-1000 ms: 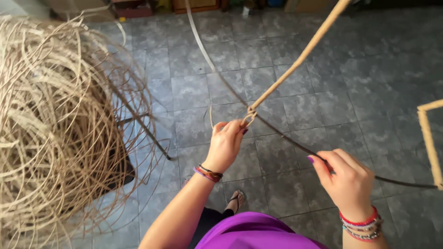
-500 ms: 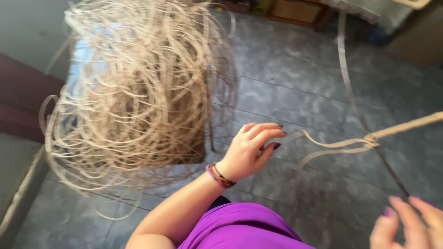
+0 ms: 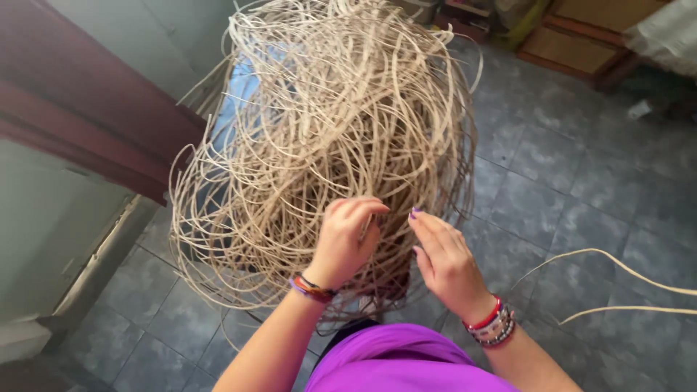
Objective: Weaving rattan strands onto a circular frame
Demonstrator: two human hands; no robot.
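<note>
Where strands tangle: one rattan coil (image 3: 319, 138), two hands.

My left hand (image 3: 343, 239), fingers curled inward, and my right hand (image 3: 443, 258), fingers extended and loosely spread, reach forward side by side, bracelets on both wrists.

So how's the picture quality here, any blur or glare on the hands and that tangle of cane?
Head view: daylight falls softly from the upper left, with a pale bluish glare patch behind the cane tangle; the left hand and right hand look slightly soft, the tangle fairly sharp; the tiled floor bends a little near the edges.
</note>
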